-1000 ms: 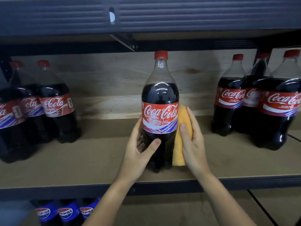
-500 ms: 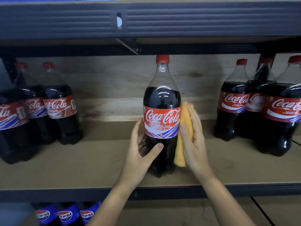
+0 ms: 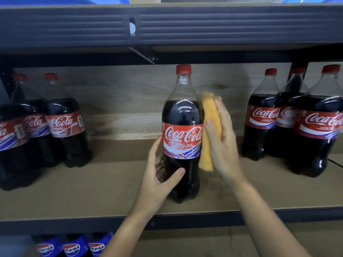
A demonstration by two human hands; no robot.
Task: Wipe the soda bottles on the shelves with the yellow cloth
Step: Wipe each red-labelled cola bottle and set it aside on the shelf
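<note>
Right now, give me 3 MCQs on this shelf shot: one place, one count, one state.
1. Where is the cloth?
A. on the centre bottle's cap
B. against the centre bottle's right side
C. flat on the shelf

2. How many Pepsi bottles show below?
A. one
B. three
C. five

3. What is the left hand doing?
A. gripping the centre bottle
B. hanging free
C. holding the cloth

Key: 1 B, the right hand presses it to the bottle's side. 2 B, three blue labels show under the shelf. 3 A, thumb and fingers wrap its lower body.
</note>
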